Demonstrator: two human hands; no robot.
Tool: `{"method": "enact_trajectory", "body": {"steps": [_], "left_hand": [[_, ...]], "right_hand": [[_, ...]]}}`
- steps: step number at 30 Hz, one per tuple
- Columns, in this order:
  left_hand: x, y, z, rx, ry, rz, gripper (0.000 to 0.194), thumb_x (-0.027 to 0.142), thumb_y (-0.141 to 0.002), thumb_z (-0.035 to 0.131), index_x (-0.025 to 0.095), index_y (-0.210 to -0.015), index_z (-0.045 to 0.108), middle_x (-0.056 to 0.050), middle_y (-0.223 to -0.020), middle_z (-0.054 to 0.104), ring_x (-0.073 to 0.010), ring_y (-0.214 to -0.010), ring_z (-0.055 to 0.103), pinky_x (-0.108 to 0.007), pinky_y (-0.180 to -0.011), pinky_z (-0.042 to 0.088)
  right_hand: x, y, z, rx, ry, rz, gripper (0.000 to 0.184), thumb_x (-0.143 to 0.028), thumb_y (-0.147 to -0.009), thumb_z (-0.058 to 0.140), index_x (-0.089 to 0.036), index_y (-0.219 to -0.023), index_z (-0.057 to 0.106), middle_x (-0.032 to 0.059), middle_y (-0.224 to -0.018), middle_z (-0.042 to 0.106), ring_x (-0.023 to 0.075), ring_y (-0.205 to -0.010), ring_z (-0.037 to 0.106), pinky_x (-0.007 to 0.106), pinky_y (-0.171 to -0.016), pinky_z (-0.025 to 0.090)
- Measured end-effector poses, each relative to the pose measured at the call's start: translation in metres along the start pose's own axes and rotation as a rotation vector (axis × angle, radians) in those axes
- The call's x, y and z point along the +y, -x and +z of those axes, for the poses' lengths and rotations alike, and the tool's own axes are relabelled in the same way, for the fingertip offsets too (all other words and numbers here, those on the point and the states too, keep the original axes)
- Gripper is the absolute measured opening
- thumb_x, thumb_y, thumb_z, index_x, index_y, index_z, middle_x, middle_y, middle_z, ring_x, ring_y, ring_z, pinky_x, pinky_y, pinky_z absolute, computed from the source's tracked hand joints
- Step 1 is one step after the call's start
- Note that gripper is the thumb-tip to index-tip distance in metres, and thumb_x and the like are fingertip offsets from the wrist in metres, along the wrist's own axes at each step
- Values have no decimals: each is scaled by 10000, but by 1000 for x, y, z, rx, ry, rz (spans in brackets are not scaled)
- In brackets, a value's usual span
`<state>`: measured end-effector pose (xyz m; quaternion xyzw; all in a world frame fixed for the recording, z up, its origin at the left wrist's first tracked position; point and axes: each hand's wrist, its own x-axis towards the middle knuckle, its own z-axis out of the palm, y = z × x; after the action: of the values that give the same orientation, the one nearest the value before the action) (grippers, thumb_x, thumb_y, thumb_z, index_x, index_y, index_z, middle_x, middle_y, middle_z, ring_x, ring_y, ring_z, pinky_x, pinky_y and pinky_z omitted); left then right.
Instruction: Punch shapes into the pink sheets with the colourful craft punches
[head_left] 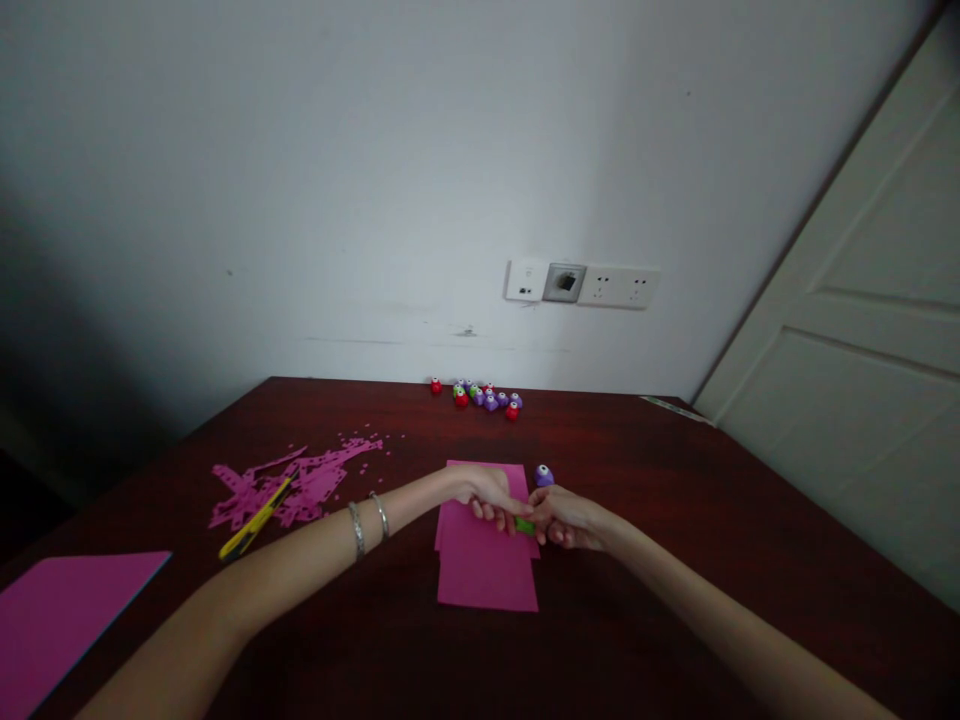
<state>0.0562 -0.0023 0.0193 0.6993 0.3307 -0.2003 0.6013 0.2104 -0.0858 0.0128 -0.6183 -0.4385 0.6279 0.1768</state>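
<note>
My left hand (491, 492), reaching in over pink paper, has its fingers closed around one side of a small green object (524, 525). From the other side my right hand (568, 517) pinches the same object, and the two hands nearly meet. Fingers hide most of it, so its exact kind does not show. Beneath the hands lie overlapping pink paper sheets (487, 580), with their lower edges toward me. Just beyond my right hand sits a small purple piece with a white eye-like top (544, 476).
Several small red, purple and green eye-topped pieces (490, 401) cluster near the wall. On the left, a yellow utility knife (255, 522) rests against pink paper scraps (330, 478). A larger pink sheet (71, 610) lies nearer me. A ruler-like strip (675, 408) is at back right.
</note>
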Motion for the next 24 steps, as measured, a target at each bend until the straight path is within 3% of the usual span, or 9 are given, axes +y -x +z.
{"method": "enact_trajectory", "body": {"steps": [24], "left_hand": [[-1,0,7,41,71,-15,562,677,-443,687,124,-525,629,-18,-513,514,-17,-349,271,-193,-359,138]], "right_hand": [[3,-8,-3,-149,-15,-45,112,-121,-700,473,-213,-734,419,-103,-378,414,13,-243,210,128,-279,105]]}}
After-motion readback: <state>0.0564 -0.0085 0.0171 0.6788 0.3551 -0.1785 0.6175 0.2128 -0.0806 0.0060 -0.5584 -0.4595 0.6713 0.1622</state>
